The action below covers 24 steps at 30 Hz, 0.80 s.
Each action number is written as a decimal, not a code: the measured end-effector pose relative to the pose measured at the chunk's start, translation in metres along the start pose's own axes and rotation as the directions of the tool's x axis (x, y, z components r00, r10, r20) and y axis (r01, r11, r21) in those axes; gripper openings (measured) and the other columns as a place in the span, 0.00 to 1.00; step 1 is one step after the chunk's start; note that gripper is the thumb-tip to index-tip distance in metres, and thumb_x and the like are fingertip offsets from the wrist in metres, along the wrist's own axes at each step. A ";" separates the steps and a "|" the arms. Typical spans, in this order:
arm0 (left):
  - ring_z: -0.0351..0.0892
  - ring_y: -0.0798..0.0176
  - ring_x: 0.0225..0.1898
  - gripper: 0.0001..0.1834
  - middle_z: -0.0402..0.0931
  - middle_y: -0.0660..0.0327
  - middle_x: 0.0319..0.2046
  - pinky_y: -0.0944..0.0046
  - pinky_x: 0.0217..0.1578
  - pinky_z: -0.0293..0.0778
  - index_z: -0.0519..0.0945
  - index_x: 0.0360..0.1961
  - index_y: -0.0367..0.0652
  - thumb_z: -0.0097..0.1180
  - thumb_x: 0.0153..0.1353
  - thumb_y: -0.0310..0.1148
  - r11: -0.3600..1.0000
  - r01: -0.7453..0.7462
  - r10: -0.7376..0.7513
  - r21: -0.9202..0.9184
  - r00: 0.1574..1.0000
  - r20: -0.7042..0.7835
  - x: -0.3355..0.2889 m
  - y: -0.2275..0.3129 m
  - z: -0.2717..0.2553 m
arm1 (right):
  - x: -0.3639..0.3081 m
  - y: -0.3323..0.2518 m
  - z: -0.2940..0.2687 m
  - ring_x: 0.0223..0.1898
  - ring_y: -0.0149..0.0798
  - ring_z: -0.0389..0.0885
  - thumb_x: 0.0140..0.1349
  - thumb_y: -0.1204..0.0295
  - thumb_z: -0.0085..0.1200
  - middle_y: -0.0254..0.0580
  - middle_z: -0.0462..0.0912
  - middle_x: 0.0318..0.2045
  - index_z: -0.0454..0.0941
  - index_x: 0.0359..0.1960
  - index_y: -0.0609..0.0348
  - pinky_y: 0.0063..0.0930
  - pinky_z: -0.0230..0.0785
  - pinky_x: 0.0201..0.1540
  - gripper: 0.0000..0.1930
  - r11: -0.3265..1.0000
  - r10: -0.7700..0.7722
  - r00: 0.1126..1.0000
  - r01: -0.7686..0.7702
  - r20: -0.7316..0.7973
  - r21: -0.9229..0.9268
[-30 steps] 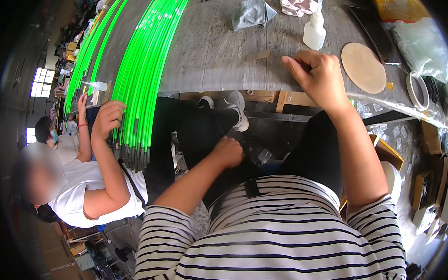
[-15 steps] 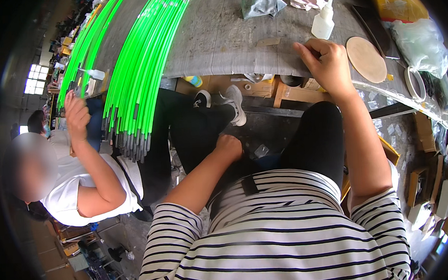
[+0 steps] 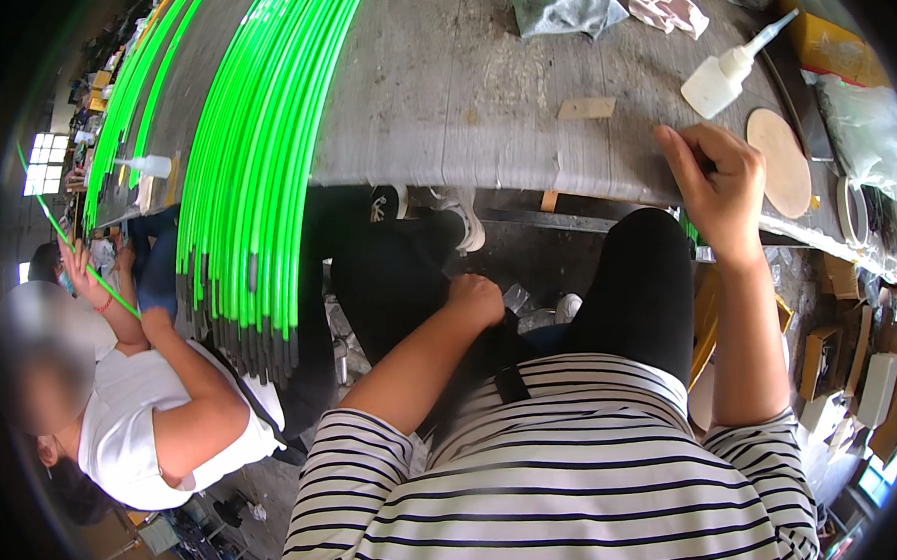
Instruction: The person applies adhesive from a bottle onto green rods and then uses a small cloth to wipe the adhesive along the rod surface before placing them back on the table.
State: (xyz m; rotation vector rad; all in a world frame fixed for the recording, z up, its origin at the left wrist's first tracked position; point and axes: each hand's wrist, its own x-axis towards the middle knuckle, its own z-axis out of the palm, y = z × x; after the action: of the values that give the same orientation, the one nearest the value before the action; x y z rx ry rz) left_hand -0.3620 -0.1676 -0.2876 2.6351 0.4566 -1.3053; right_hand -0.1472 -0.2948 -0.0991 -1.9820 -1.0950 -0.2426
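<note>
My left hand (image 3: 476, 301) rests on my black-trousered lap, loosely closed, with no object showing in it. At the right, my right hand (image 3: 717, 183) rests at the table's front edge. Its fingers are curled and the thumb sticks out; nothing shows in its grasp. Nearest to it are a white squeeze bottle (image 3: 712, 88) with a long thin nozzle and a flat tan disc (image 3: 779, 163). A small tan rectangular piece (image 3: 586, 108) lies to its left. A thick row of bright green rods (image 3: 263, 158) with dark ends overhangs the table edge on my left.
To the left, a person in white (image 3: 189, 421) holds a thin green rod (image 3: 108, 280) near a second bottle (image 3: 148, 166). Grey cloth (image 3: 567, 7) and a pink crumpled cloth (image 3: 665, 0) lie on the grey table (image 3: 441, 110). Plastic bags (image 3: 867, 127) and a white ring (image 3: 852, 212) sit far right.
The view has shifted, so the tabletop things appear farther right and lower. The person at left now holds up a green rod. My hands keep much the same pose.
</note>
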 end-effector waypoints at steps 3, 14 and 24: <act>0.76 0.56 0.43 0.15 0.78 0.55 0.38 0.60 0.42 0.71 0.81 0.34 0.44 0.53 0.48 0.41 1.000 -0.006 0.005 -0.024 0.998 -0.070 0.008 -0.004 -0.002 | 0.001 -0.001 0.000 0.12 0.31 0.64 0.49 0.73 0.59 0.41 0.68 0.11 0.74 0.17 0.65 0.21 0.57 0.17 0.10 0.999 0.037 0.999 -0.037 0.004 -0.006; 0.78 0.58 0.37 0.14 0.79 0.58 0.34 0.58 0.37 0.70 0.80 0.36 0.46 0.45 0.52 0.36 0.985 0.004 0.027 0.172 0.984 -0.178 -0.006 -0.013 0.019 | 0.001 0.003 -0.004 0.11 0.30 0.63 0.51 0.69 0.58 0.42 0.69 0.10 0.75 0.19 0.67 0.23 0.58 0.18 0.12 0.991 0.054 0.999 -0.055 0.006 0.121; 0.75 0.51 0.28 0.09 0.73 0.54 0.23 0.55 0.30 0.72 0.73 0.22 0.40 0.52 0.52 0.35 0.942 -0.252 0.032 -0.223 0.726 -0.687 -0.135 0.016 -0.003 | 0.002 0.004 -0.009 0.11 0.37 0.62 0.53 0.66 0.56 0.47 0.68 0.09 0.74 0.18 0.67 0.28 0.58 0.18 0.15 0.991 0.058 0.998 -0.061 0.036 0.116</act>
State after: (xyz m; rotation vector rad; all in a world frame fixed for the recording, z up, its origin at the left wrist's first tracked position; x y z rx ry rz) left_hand -0.4312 -0.2080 -0.1783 2.7175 0.4736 -0.1453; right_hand -0.1413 -0.3013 -0.0946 -1.9160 -1.0451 -0.1120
